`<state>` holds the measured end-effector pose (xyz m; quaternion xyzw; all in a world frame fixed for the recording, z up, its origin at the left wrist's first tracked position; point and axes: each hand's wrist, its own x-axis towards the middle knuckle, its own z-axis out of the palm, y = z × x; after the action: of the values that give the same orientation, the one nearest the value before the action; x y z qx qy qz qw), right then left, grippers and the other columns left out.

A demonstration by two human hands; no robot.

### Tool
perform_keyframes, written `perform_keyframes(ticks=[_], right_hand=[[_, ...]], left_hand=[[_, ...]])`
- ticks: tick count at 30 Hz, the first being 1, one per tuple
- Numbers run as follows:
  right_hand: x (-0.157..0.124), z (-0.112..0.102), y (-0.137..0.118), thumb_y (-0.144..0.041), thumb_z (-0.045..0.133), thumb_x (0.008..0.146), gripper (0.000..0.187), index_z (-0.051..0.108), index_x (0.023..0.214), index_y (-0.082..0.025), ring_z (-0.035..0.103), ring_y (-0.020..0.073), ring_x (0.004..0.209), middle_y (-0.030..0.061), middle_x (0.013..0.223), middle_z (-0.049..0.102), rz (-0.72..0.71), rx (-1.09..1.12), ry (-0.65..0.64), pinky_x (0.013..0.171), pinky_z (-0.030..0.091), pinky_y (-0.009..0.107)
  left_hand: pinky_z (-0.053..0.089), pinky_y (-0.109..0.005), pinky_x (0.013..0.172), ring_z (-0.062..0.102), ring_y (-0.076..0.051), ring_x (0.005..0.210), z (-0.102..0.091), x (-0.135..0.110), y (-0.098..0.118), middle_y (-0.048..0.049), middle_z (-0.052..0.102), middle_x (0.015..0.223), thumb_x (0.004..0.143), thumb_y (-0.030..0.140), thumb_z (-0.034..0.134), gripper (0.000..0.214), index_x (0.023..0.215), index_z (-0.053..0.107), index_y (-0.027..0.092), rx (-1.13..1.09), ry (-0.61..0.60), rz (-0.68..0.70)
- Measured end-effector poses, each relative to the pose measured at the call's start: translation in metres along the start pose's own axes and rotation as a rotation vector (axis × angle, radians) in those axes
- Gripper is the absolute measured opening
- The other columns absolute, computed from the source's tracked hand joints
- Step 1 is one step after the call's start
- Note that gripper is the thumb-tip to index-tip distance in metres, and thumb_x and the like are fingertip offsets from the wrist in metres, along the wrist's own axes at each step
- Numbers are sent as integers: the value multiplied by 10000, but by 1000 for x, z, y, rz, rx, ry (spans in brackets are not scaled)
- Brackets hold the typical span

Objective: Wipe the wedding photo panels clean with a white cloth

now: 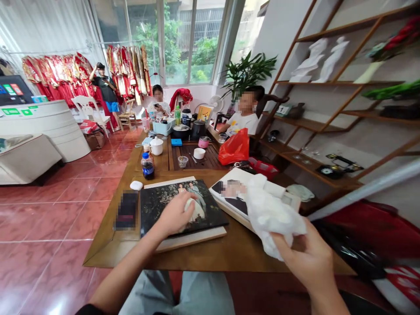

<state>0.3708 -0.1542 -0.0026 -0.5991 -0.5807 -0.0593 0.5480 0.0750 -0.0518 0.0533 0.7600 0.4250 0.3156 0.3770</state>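
My left hand [175, 214] presses a small wad of white cloth [189, 206] onto a dark framed wedding photo [177, 205], which lies on a pale board on the wooden table [111, 249]. My right hand [305, 253] grips a large crumpled white cloth [271, 214] near the table's front right corner. That cloth drapes over a second photo book [229, 192], which lies open and tilted, hiding part of its page. A blurred phone [127, 210] lies flat to the left of the framed photo.
Farther along the table stand a bottle of dark drink [148, 166], a wooden tea tray [195, 155] and a red plastic bag [234, 147]. Two seated people [246, 116] are at the far end. Wooden wall shelves [315, 122] stand at right; red garments hang behind.
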Motion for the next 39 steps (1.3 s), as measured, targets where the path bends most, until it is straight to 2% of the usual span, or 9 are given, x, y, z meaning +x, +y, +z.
perform_keyframes(ticks=[2, 4, 7, 10, 16, 21, 26, 32, 39], right_hand=[[8, 14, -20, -399, 656, 889, 377, 657, 1240, -261, 708, 318, 1024, 103, 1145, 720, -188, -10, -90, 938, 585, 496], [16, 32, -39, -319, 618, 913, 405, 632, 1316, -276, 702, 296, 1052, 98, 1197, 714, -367, -44, -191, 938, 580, 455], [19, 65, -60, -212, 556, 920, 447, 636, 1353, -291, 694, 272, 1066, 88, 1225, 718, -581, -176, -351, 941, 545, 425], [16, 96, -71, -145, 512, 882, 497, 659, 1333, -293, 667, 270, 1096, 84, 1233, 716, -677, -245, -511, 965, 495, 438], [21, 117, -82, -351, 648, 784, 570, 621, 1348, -277, 571, 347, 1240, 119, 1395, 624, -603, -238, -710, 1090, 355, 553], [30, 124, -82, -612, 751, 699, 953, 441, 1541, -292, 502, 392, 1341, 134, 1508, 546, -581, -228, -751, 1124, 307, 592], [24, 136, -84, -531, 734, 765, 737, 565, 1456, -335, 457, 411, 1399, 114, 1558, 507, -597, -267, -724, 1139, 272, 650], [24, 137, -61, -358, 672, 775, 666, 586, 1435, -352, 456, 371, 1417, 66, 1559, 517, -547, -306, -690, 1129, 319, 621], [36, 148, -49, -421, 640, 846, 556, 617, 1395, -334, 471, 378, 1405, 73, 1520, 561, -477, -347, -651, 1133, 273, 660]], left_hand=[[347, -557, 1187, 524, -349, 1352, -24, 1, -25, -157, 638, 1331, 964, 232, 548, 271, 1201, 672, 191, 492, 104, -2], [323, -567, 1195, 467, -361, 1407, -41, 3, -48, -188, 560, 1450, 992, 288, 538, 354, 1315, 614, 166, 764, 145, -60], [339, -511, 1196, 461, -331, 1422, -52, 1, -74, -192, 516, 1503, 1031, 366, 486, 434, 1406, 556, 158, 863, 95, -98], [298, -512, 1226, 433, -306, 1450, -53, -3, -88, -156, 499, 1531, 1038, 422, 465, 465, 1445, 534, 209, 824, 82, -87], [102, -717, 1222, 359, -373, 1488, -52, -10, -94, -97, 455, 1596, 986, 524, 528, 508, 1462, 523, 346, 799, 220, -132], [274, -740, 1145, 309, -401, 1506, -59, -14, -97, -114, 399, 1630, 964, 601, 509, 621, 1521, 441, 334, 705, 212, -279], [221, -724, 1176, 358, -386, 1468, -60, -14, -99, -142, 474, 1560, 970, 566, 513, 620, 1513, 449, 275, 724, 177, -269], [322, -514, 1200, 426, -334, 1391, -61, -11, -102, -128, 539, 1440, 1006, 502, 447, 538, 1464, 510, 226, 744, 218, -159], [361, -512, 1170, 414, -345, 1377, -62, -10, -107, -145, 534, 1419, 1003, 438, 443, 525, 1465, 515, 201, 734, 207, -141]])
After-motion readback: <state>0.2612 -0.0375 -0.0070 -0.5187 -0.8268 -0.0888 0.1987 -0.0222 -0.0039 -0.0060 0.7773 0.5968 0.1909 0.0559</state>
